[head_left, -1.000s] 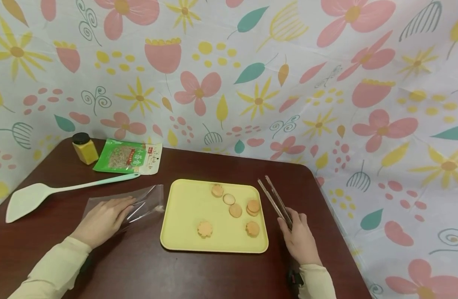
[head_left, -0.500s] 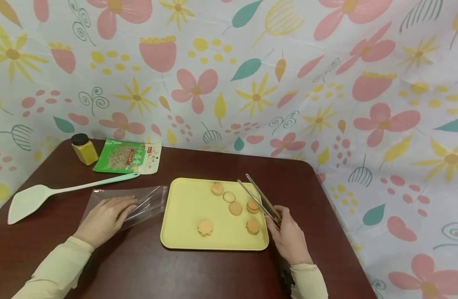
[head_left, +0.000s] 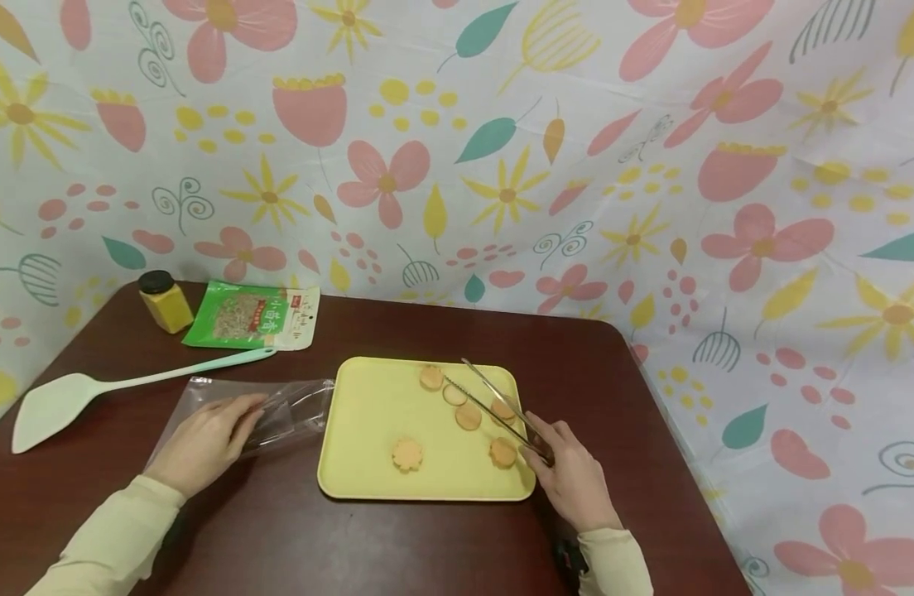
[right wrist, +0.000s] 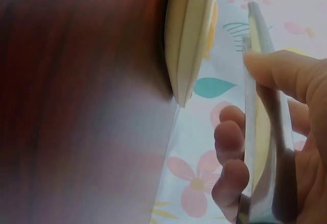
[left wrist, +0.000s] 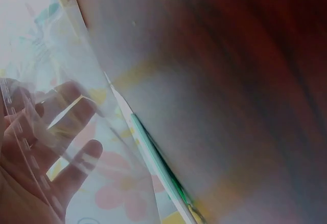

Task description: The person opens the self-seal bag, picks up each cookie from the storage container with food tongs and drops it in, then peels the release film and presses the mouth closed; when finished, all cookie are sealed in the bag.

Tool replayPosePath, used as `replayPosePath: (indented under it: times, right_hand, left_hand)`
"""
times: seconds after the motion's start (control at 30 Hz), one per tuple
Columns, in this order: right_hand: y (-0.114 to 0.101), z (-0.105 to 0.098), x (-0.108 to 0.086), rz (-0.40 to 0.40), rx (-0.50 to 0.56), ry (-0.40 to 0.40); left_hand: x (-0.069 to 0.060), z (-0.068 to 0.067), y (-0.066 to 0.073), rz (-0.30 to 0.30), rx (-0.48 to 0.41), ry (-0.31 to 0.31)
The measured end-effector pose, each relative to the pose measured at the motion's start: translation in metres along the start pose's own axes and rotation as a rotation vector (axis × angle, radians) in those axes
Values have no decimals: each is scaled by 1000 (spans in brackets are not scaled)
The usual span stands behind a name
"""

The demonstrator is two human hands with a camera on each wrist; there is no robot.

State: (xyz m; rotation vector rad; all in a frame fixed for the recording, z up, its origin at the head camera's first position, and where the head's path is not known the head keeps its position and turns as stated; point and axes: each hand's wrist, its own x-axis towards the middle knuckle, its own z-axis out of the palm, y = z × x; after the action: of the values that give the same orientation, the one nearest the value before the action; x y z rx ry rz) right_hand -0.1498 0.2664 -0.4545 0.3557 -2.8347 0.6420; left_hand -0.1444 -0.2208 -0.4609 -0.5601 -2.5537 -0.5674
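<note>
My right hand (head_left: 576, 480) grips a pair of metal tongs (head_left: 494, 390), whose parted tips hang over the right half of a yellow tray (head_left: 360, 447). In the right wrist view the thumb and curled fingers lie along the two arms of the tongs (right wrist: 280, 137). Several round and flower-shaped biscuits (head_left: 407, 454) lie on the tray, some partly behind the tongs. My left hand (head_left: 207, 439) rests against a clear plastic bag (head_left: 304, 406) left of the tray. Through the bag (left wrist: 56, 75) in the left wrist view, its fingers (left wrist: 76, 121) look spread apart.
A white spatula (head_left: 62, 406) with a pale green handle lies on the dark table (head_left: 278, 538) at the left. Behind it are a yellow jar (head_left: 168, 306) with a black lid and a green packet (head_left: 248, 316). A flowered cloth (head_left: 457, 165) hangs behind the table.
My right hand has brought the tongs leftward, from beside the tray to over the biscuits. My left hand stays at the bag, whose outline has shifted slightly.
</note>
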Motion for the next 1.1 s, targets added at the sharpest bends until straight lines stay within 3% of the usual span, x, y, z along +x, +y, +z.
replayPosePath:
  times: [0.23,0.5,0.8,1.1]
  right_hand:
    - [-2,1,3,-18,-29,-12]
    - [-6,-1,8,-43,-64,-59]
    - [-13,-6,20,-106,-105,-52]
    - [-17,-5,24,-89,-136,-99]
  left_hand:
    - [-2,-3,1,-42,-35,-1]
    - [-3,-2,0,-19,-24,-14]
    - [-1,-5,2,-15,-15,16]
    - [-2,-1,1,18,-3,38]
